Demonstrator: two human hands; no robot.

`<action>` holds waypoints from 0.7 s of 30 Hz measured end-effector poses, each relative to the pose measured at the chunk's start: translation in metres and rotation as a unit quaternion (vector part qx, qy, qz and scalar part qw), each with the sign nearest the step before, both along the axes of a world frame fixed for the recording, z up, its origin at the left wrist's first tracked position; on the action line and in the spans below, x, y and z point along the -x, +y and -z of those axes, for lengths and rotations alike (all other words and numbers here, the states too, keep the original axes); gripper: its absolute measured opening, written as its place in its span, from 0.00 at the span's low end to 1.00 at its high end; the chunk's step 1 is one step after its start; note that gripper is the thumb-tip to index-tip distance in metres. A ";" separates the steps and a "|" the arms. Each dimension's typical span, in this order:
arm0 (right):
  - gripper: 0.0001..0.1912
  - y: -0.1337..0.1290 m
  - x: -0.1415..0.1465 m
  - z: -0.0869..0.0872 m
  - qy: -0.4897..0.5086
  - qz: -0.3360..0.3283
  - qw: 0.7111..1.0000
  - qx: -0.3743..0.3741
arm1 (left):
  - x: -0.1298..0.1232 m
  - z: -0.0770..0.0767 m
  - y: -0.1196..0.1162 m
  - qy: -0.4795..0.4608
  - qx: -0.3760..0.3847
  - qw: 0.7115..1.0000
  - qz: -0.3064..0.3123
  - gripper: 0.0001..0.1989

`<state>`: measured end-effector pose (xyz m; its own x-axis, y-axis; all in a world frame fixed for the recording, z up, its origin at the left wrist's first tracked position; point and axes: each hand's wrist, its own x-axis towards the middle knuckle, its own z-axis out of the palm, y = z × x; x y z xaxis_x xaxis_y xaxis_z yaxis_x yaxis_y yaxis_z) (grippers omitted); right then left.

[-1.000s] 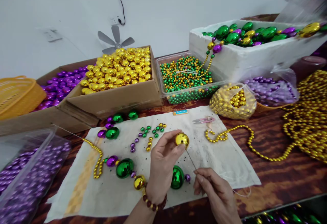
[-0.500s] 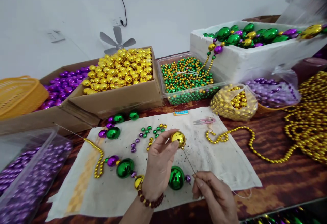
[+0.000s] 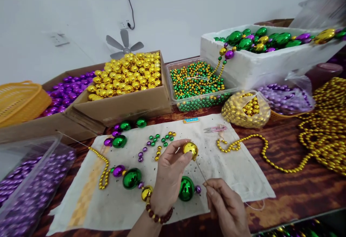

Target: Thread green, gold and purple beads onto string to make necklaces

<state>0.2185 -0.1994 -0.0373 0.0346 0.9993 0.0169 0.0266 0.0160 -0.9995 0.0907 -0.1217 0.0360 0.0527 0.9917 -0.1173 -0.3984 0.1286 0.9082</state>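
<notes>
Between the thumb and fingers of my left hand (image 3: 173, 170) is a large shiny gold bead (image 3: 190, 151). My right hand (image 3: 225, 202) pinches a thin needle (image 3: 201, 170), whose far end meets the lower side of that bead. Below them on the white cloth (image 3: 216, 172) lies a partly strung row with a big green bead (image 3: 186, 188), a small purple bead (image 3: 198, 189) and another gold bead (image 3: 146, 193). My left wrist and forearm hide part of this row. Loose small beads (image 3: 154, 139) in green, purple and gold are scattered beyond my left hand.
Behind the cloth stand a cardboard box of gold beads (image 3: 127, 105), a clear tub of small beads (image 3: 202, 98) and a white foam box (image 3: 243, 64). Pink thread snips (image 3: 216, 129) lie on the cloth. A gold bead chain (image 3: 270, 159) crosses the table at right.
Both hands keep their hold on bead and needle. The gold bead has shifted very slightly right and down, and the view has moved a little.
</notes>
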 end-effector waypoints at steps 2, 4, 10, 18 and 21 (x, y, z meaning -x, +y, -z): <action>0.14 0.005 0.000 -0.002 0.004 0.016 1.000 0.002 | -0.004 0.006 -0.005 0.021 0.004 1.000 0.019 0.12; 0.13 0.010 -0.004 -0.004 0.003 0.014 1.000 -0.003 | -0.008 0.010 -0.009 0.040 0.010 0.999 0.034 0.13; 0.16 0.012 -0.026 0.005 0.008 -0.066 0.998 0.019 | -0.020 0.017 -0.008 0.057 0.041 0.997 0.019 0.15; 0.12 0.016 -0.026 0.020 0.048 0.008 0.995 0.082 | -0.010 0.029 -0.015 0.277 -0.048 0.954 0.102 0.19; 0.12 0.019 -0.031 0.025 0.041 0.026 0.995 0.086 | 0.034 0.025 0.006 0.420 -0.095 0.898 0.085 0.14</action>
